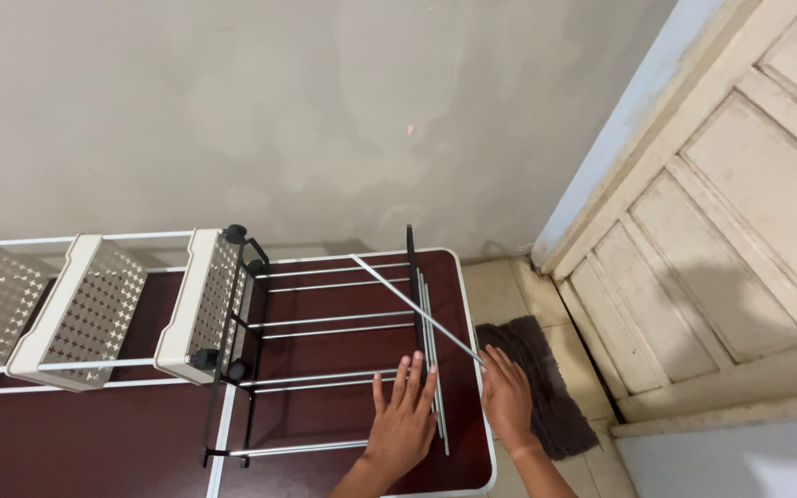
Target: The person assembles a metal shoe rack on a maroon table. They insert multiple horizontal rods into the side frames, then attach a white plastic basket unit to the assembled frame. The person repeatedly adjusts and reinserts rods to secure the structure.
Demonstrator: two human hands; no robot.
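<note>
A metal rack frame (325, 323) with chrome rods and black end pieces lies on its side on a dark red table (94, 433). My left hand (403, 420) rests flat, fingers spread, on the table beside a bundle of loose metal rods (431, 341) at the frame's right end. My right hand (506, 397) is at the table's right edge, fingers at the lower end of one loose rod (412, 307) that slants up to the left across the frame. Whether it grips that rod is not clear.
White perforated shelf trays (94, 309) stand on edge at the frame's left part. A pale wall rises behind the table. On the right are a cream panelled door (731, 249), a tiled floor and a dark grey mat (546, 378).
</note>
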